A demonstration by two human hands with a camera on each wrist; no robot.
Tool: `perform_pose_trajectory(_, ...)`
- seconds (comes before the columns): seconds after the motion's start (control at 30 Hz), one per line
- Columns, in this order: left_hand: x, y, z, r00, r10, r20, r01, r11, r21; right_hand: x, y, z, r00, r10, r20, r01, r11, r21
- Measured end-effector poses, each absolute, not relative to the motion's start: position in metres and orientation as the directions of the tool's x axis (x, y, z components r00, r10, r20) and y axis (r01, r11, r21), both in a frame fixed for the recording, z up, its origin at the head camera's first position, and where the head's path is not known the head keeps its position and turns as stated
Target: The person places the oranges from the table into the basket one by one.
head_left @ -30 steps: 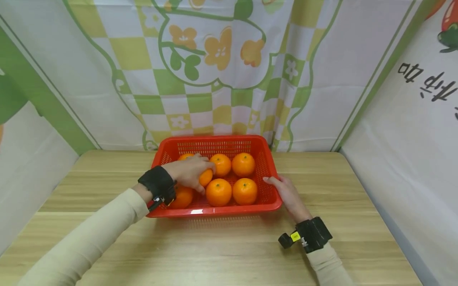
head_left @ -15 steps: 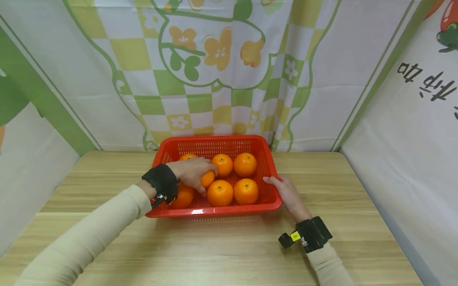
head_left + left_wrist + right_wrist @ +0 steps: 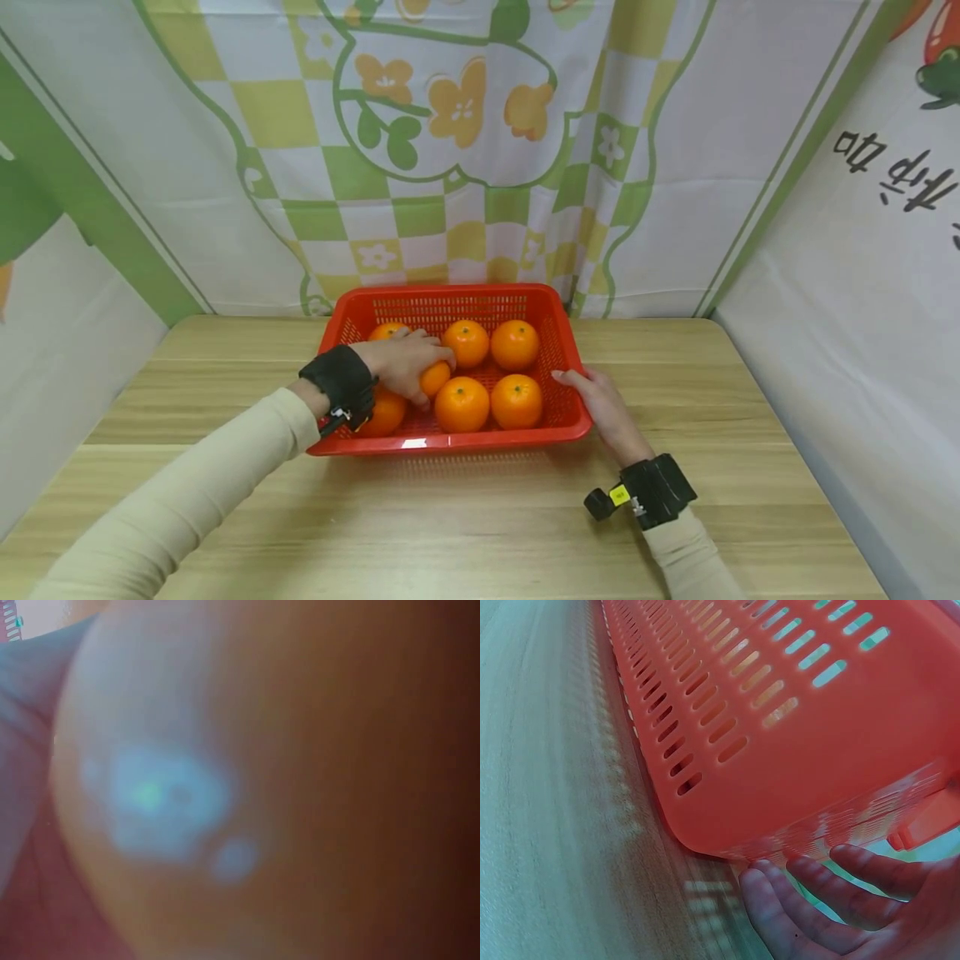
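In the head view, a red plastic basket [image 3: 480,442] with slotted walls holds several oranges. My left hand [image 3: 401,364] reaches over its left side and grips an orange [image 3: 435,379] in the middle, partly covered by the fingers. That fruit's blurred skin [image 3: 195,787] fills most of the left wrist view, with the palm [image 3: 22,877] along its left side. My right hand [image 3: 606,417] holds the basket's right rim, thumb over the edge. Seen from the right wrist, its fingers [image 3: 840,892] lie against the outside of the end wall.
Two oranges stand at the back right, one of them an orange [image 3: 514,345] near the corner; a front pair includes another orange [image 3: 516,401]. An orange [image 3: 384,414] under the left wrist is partly hidden. The wooden table [image 3: 480,525] meets a patterned curtain [image 3: 465,208] behind.
My left hand has shifted slightly right with the orange in its grip. The oranges to the right have moved a little to the right. My right hand stays on the rim.
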State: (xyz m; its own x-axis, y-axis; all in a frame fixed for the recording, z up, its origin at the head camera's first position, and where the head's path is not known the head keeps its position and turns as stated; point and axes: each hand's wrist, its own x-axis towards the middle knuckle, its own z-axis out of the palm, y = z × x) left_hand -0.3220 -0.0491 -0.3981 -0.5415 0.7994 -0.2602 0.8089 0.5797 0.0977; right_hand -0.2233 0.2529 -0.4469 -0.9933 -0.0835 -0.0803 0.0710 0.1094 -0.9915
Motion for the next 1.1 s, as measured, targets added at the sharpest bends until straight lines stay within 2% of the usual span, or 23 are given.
perform_pose_trajectory(0.6, -0.321, -0.052, -0.392, -0.544, 0.810, -0.221, 0.798, 0.580, 0.162, -0.224, 0.253, -0.446, -0.991, -0.086, -0.101, 0.093, 0.094, -0.991)
perform_pose_trajectory(0.77, -0.318, -0.060, -0.387, -0.569, 0.804, -0.173, 0.782, 0.594, 0.187, -0.226, 0.254, -0.442, -0.991, -0.071, -0.118, 0.102, 0.198, -0.975)
perform_pose_trajectory(0.93, -0.311, -0.075, -0.362, -0.611, 0.790, -0.052, 0.767, 0.607, 0.205, -0.226, 0.263, -0.430, -0.999, -0.007, -0.050, 0.044, 0.359, -0.932)
perform_pose_trajectory(1.1, -0.307, -0.101, -0.335, -0.613, 0.770, 0.178, 0.790, 0.592, 0.159, -0.228, 0.280, -0.412, -1.000, 0.001, 0.024, -0.023, 0.278, -0.960)
